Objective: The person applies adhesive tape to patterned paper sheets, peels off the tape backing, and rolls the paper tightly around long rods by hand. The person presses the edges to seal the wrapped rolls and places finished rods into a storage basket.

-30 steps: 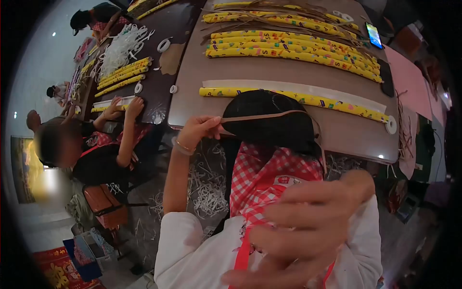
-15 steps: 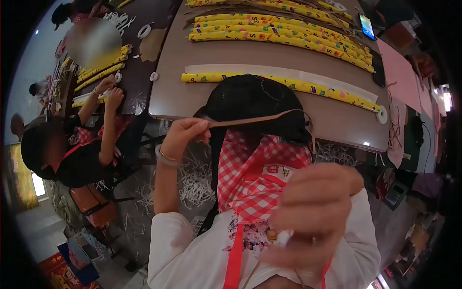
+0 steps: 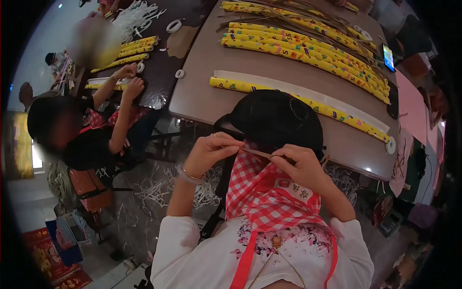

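My left hand (image 3: pixel 214 153) pinches one end of a narrow brown strip (image 3: pixel 256 152), thumb against fingers. The other end is in my right hand (image 3: pixel 301 164), which is closed on it in the same way. Between them the strip runs short and nearly straight, over a red-and-white checked apron (image 3: pixel 262 188). Just beyond the hands is a black cap-like item (image 3: pixel 276 118). Past it on the table lies a yellow patterned roll (image 3: pixel 332 111) with a pale strip along its far side.
Several yellow rolls (image 3: pixel 308 55) lie with brown strips on the table (image 3: pixel 202 91). A tape roll (image 3: pixel 390 144) is near the right edge, with a phone (image 3: pixel 388 58) farther back. White shreds (image 3: pixel 159 188) litter the floor. At left, a co-worker's hands (image 3: pixel 130 79) are at another table.
My right hand has come from close to the camera to the strip's other end and now grips it. The strip's span between the hands is short. The view has shifted slightly.
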